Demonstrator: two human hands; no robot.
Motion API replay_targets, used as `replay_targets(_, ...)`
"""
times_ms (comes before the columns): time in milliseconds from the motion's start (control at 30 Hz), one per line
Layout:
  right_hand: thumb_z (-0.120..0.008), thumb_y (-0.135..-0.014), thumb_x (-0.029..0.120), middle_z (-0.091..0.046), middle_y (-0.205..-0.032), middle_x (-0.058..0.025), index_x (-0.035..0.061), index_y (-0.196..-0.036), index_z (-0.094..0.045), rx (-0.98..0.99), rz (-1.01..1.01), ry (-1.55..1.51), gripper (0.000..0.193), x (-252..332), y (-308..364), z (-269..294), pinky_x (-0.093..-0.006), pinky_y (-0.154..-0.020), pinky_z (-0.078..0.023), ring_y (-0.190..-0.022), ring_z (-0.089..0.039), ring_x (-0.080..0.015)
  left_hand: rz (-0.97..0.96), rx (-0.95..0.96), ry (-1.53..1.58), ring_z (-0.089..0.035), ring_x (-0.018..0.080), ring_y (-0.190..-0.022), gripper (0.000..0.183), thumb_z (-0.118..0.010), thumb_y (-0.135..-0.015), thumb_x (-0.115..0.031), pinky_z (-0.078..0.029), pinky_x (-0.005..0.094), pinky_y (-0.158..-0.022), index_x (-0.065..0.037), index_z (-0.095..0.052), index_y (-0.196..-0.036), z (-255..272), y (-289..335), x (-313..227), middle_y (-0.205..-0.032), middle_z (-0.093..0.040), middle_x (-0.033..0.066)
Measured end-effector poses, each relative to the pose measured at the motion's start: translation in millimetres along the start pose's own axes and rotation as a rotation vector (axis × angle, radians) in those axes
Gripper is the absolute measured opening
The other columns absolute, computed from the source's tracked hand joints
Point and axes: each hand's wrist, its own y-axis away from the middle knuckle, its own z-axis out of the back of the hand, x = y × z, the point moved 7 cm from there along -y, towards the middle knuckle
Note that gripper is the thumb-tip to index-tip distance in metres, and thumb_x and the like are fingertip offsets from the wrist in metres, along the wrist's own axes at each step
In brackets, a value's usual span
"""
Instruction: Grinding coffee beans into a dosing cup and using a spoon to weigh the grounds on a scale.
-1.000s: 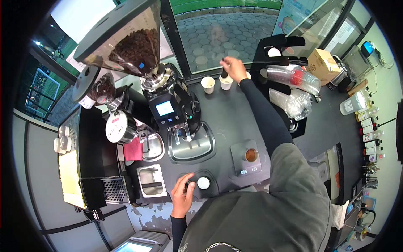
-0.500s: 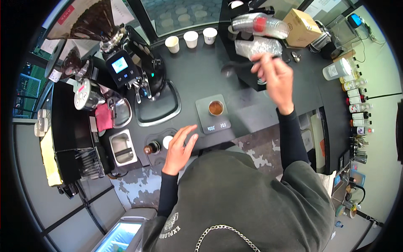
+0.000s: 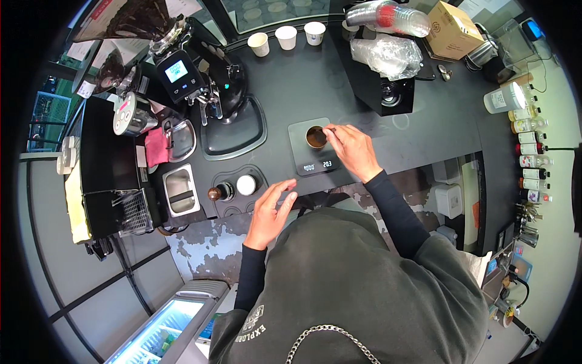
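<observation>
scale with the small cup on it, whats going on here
The person's right hand pinches what looks like a dark spoon, mostly hidden, at the small cup on the scale. The cup holds something brown. The left hand is empty, loosely open near the front edge of the counter. Three white cups stand by the window.

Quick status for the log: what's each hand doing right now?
Left hand: open, with nothing visibly held.
Right hand: closed, fingers pinching a dark spoon at the cup on the scale.
</observation>
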Motion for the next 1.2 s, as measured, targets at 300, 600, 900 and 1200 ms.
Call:
replay_targets(300,-0.066,-0.103,0.020,-0.075,-0.085,-0.0118,0.0032,-0.106,-0.073,-0.033,-0.110,-0.241,0.019,-12.8,4.1,-14.2,-0.0392,-0.068,-0.056,-0.077,-0.073,-0.0295,0.053,-0.060,-0.003,-0.072,0.0246,-0.105,0.029,-0.069,-0.102,-0.014,-0.055,0.0330,-0.090,-0.002,-0.068,-0.128,5.9,20.2,10.7,-0.115,-0.073,0.0145)
replay_targets(600,-0.062,-0.106,0.018,-0.077,-0.085,-0.0133,0.0005,-0.107,-0.071,-0.125,-0.260,-0.326,0.019,-28.5,4.7,-1.6,-0.0366,-0.068,-0.057,-0.076,-0.076,-0.0274,0.015,-0.023,-0.011,-0.072,0.0244,-0.105,0.029,-0.069,-0.102,-0.014,-0.054,0.0337,-0.093,-0.002,-0.068,-0.128,7.7,6.2,9.4,-0.115,-0.073,0.0143)
replay_targets(900,-0.062,-0.107,0.018,-0.076,-0.083,-0.0111,0.0001,-0.107,-0.071,-0.135,-0.359,-0.336,0.020,-27.8,7.0,7.4,-0.0322,-0.067,-0.056,-0.075,-0.075,-0.0187,0.000,0.020,-0.011,-0.071,0.0243,-0.108,0.030,-0.069,-0.102,-0.013,-0.053,0.0337,-0.095,-0.001,-0.068,-0.129,11.3,-6.6,12.0,-0.118,-0.073,0.0140)
replay_targets(1200,-0.062,-0.107,0.017,-0.076,-0.081,-0.0101,0.0002,-0.105,-0.071,-0.185,-0.361,-0.328,0.020,-27.2,5.5,9.7,-0.0317,-0.067,-0.055,-0.072,-0.073,-0.0172,-0.008,0.033,0.002,-0.070,0.0234,-0.110,0.030,-0.069,-0.102,-0.012,-0.053,0.0338,-0.096,-0.001,-0.067,-0.130,14.6,-12.8,14.3,-0.119,-0.073,0.0135)
